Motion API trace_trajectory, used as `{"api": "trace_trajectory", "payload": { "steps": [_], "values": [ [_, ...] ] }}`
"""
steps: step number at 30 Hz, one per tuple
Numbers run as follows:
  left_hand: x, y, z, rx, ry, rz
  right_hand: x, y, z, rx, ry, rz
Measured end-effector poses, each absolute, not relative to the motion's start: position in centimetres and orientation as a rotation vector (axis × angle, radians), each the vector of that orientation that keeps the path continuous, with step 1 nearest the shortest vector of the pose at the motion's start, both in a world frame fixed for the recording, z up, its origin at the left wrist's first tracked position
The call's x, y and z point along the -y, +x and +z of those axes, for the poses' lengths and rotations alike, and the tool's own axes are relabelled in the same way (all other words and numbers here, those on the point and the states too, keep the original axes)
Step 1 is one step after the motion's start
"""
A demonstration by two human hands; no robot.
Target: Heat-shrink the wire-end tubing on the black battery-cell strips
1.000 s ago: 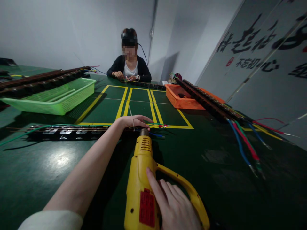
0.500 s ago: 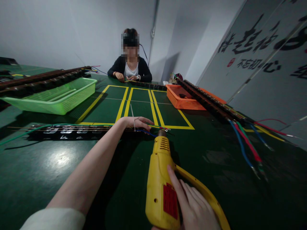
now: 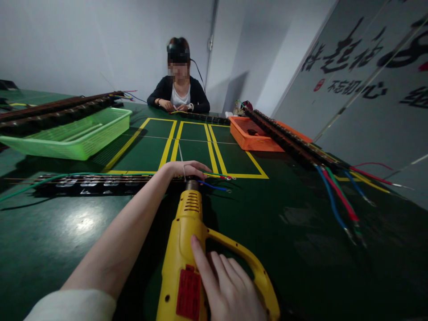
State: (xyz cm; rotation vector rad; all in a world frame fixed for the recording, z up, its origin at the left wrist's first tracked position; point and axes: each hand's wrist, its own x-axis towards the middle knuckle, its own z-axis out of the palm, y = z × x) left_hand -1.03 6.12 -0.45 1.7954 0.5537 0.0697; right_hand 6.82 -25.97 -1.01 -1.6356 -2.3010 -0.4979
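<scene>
A yellow heat gun (image 3: 177, 236) is in my right hand (image 3: 230, 285), which is closed around its body with the index finger laid along the side. The gun's metal nozzle is close below my left hand (image 3: 189, 169). That hand bends over the end of a long black segmented strip (image 3: 96, 185) and holds the wires there; the fingertips are partly hidden. A green wire (image 3: 72, 174) runs along the strip. Past my fingers stick out wire ends with ring terminals (image 3: 229, 178) and a blue wire (image 3: 214, 187). A white cable tie (image 3: 181, 154) stands up at my hand.
A green basket (image 3: 83, 149) at left and an orange basket (image 3: 254, 142) at right have more dark strips lying across them. Coloured wires (image 3: 337, 200) hang off the right strips. Yellow tape (image 3: 177, 138) marks the table. Opposite, a person (image 3: 179, 91) handles another strip.
My right hand has moved the heat gun to the left, from the wire ends to just below my left hand. My left hand stays at the wires.
</scene>
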Motion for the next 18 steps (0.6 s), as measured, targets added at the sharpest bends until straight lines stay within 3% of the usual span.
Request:
{"api": "trace_trajectory", "payload": {
  "steps": [10,18],
  "values": [
    [-6.4,-1.2,-0.6,-0.488,1.882,0.108,26.0,8.0,-0.7,2.290,-1.625,-0.366],
    [-6.5,-1.2,-1.1,-0.469,1.783,0.122,27.5,10.6,0.2,2.244,-1.702,-0.460]
  ]
}}
